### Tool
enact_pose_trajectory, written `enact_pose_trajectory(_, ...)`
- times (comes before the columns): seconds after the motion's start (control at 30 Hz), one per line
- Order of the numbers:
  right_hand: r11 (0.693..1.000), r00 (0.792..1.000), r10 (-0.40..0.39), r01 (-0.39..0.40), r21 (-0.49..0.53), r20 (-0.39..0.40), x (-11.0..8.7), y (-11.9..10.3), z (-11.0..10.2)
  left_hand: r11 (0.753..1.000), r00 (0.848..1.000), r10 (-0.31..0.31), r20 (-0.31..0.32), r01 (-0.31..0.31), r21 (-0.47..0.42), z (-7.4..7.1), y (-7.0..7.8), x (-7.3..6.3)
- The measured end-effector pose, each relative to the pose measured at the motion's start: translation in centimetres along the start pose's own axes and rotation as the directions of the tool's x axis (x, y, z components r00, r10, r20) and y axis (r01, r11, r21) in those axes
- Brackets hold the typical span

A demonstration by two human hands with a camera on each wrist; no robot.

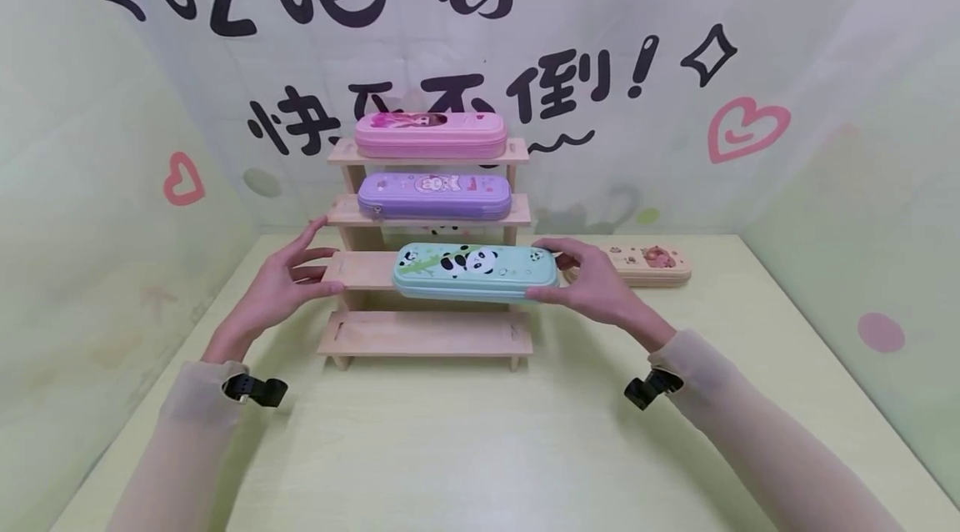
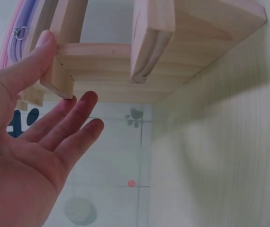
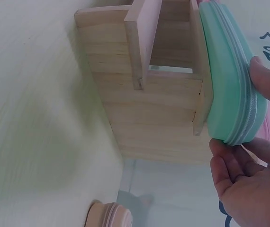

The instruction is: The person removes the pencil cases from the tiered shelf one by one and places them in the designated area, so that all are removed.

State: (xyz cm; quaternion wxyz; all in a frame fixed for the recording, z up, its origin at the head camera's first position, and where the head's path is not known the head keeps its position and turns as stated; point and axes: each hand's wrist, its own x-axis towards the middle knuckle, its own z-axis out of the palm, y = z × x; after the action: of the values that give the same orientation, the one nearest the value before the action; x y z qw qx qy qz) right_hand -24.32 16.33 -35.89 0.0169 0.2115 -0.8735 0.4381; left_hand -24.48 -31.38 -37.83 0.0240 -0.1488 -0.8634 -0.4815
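Note:
A mint-green pencil case (image 1: 476, 272) with pandas on its lid sits over the third tier of a wooden tiered rack (image 1: 425, 333), reaching past the shelf's right end. My right hand (image 1: 588, 278) grips the case's right end, thumb along the front and fingers behind; the right wrist view shows its zipper (image 3: 241, 71) between them. At the rack's left side, my left hand (image 1: 281, 278) touches the third shelf's end with thumb and fingers spread. In the left wrist view, the thumb (image 2: 42, 52) lies against the board, and the left hand holds no case.
A pink pencil case (image 1: 431, 136) is on the top tier, and a purple pencil case (image 1: 435, 197) on the tier below. Behind my right hand, a beige pencil case (image 1: 648, 265) lies on the pale table (image 1: 465, 440). A printed cloth wall (image 1: 637, 140) stands behind.

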Motion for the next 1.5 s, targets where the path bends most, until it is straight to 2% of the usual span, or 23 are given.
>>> enact_pose_trajectory(0.33, 1.000, 1.000, 0.001, -0.001, -0.005, -0.013, -1.5, 0.5, -1.4, 1.000, 1.000, -0.011, -0.005, 0.011, -0.016, 0.0, 0.0, 0.0)
enact_pose_trajectory(0.63, 0.996, 0.996, -0.079, 0.077, -0.035, -0.051, -3.2, 0.5, -2.5, 1.000, 1.000, -0.011, 0.001, 0.011, -0.013, -0.1, 0.2, 0.0)
enact_pose_trajectory(0.8, 0.997, 0.996, -0.068, 0.065, -0.046, -0.059, -4.0, 0.8, -3.4, 1.000, 1.000, -0.010, 0.003, 0.010, -0.015, -0.1, 0.2, 0.0)
enact_pose_trajectory(0.93, 0.997, 0.997, -0.058, 0.055, -0.059, -0.052, -4.7, 1.2, -4.1, 1.000, 1.000, -0.014, 0.002, 0.014, -0.014, -0.1, 0.2, -0.1)
enact_pose_trajectory(1.2, 0.992, 0.991, -0.114, 0.110, -0.058, -0.073, -6.5, 2.1, -5.8, 1.000, 1.000, -0.006, 0.004, 0.006, -0.007, -0.1, 0.2, 0.1)
enact_pose_trajectory(1.5, 0.991, 0.987, -0.133, 0.132, -0.022, -0.091, -8.5, 4.0, -8.1, 1.000, 1.000, 0.011, -0.006, -0.011, -0.012, 0.0, 0.3, -0.1)
